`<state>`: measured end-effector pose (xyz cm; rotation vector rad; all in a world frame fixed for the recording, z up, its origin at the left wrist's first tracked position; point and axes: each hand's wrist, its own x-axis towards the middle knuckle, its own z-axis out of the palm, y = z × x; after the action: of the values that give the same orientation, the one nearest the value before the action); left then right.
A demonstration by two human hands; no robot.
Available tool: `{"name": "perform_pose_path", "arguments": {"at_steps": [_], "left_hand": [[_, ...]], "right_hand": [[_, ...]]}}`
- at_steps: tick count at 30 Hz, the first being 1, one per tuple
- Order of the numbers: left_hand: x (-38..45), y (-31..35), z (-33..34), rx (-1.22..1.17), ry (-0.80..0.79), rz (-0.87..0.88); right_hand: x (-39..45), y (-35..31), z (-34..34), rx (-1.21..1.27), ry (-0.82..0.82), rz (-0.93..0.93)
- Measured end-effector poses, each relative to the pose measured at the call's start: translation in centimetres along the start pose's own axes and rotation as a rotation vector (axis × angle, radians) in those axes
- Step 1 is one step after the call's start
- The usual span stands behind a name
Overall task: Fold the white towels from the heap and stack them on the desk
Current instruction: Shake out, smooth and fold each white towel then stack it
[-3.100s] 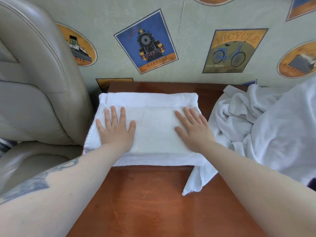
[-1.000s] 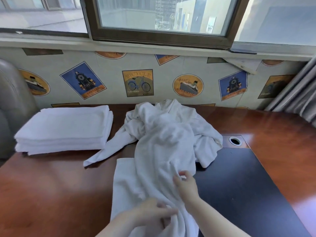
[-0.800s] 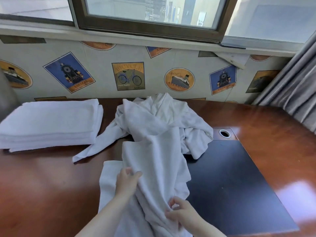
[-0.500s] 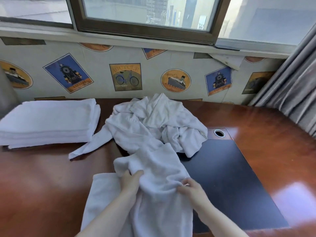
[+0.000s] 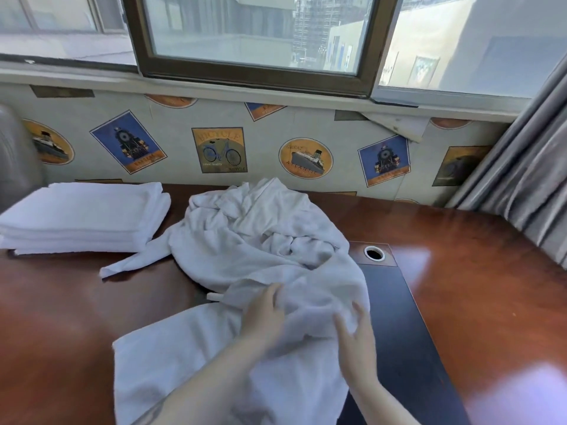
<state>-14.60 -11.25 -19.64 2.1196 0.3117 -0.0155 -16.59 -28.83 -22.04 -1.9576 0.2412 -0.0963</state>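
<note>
At the far left corner of the desk (image 5: pixel 55 317) lies a stack of folded white towels (image 5: pixel 82 216), edges approx. square to each other, close to the wall w/ the picture wallpaper (image 5: pixel 218 150). A grey chair back (image 5: pixel 13 161) shows just behind the stack, at the left edge of the view.

Right of the stack, near the middle of the far edge, sits the heap of unfolded towels (image 5: pixel 254 228). One narrow tail of it reaches left and touches the desk just in front of the stack.

From the heap one towel (image 5: pixel 184 357) is drawn toward the near edge and lies partly flat there. The left hand (image 5: pixel 264 311) rests on its bunched upper part, fingers bent into the cloth and gripping a fold. The right hand (image 5: pixel 356 335) is just beside it, at the towel's right side; fingers spread and only lightly bent, touching the cloth, and I cannot tell if they really pinch it, the hand is blurred.

Under the towel's right side is a dark inlay panel (image 5: pixel 399 317) in the desk, w/ a round cable hole (image 5: pixel 374 253) at its far end. A grey curtain (image 5: pixel 527 167) hangs at the far right corner
</note>
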Motion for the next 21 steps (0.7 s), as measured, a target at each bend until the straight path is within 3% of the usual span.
{"name": "perform_pose_path", "arguments": {"at_steps": [2, 4, 6, 10, 12, 14, 16, 18, 21], "left_hand": [[-0.6, -4.7, -0.6, 0.361, 0.032, -0.248], [-2.3, -8.2, -0.5, 0.508, -0.156, -0.433], [-3.9, -9.7, 0.5, 0.513, -0.204, -0.505], [-4.7, -6.8, 3.1, 0.555, 0.018, -0.44], [-4.8, -4.5, 4.2, 0.354, 0.167, -0.344], [-4.6, -2.2, 4.9, 0.014, 0.255, -0.288], [-4.5, 0.1, 5.3, -0.13, 0.32, -0.234], [-5.1, 2.7, 5.9, -0.185, 0.326, -0.133], [-6.7, 6.3, 6.3, -0.302, 0.185, 0.045]], "right_hand": [[-1.2, 2.7, 1.2, -0.364, -0.355, -0.027], [-1.7, 4.3, 1.6, -0.781, -0.572, -0.072], [-1.3, 4.7, 1.5, -0.89, -0.558, -0.159], [-0.4, 4.1, 0.6, -0.869, -0.565, -0.235], [-0.1, 3.6, 0.2, -0.657, -0.549, -0.14], [-0.6, 2.8, 0.1, -0.307, -0.429, 0.035], [-1.5, 1.1, -0.2, 0.069, -0.311, 0.372], [-1.7, -0.4, -0.7, 0.525, -0.438, 0.721], [1.1, -2.2, -2.6, 0.762, -0.61, 0.706]]}}
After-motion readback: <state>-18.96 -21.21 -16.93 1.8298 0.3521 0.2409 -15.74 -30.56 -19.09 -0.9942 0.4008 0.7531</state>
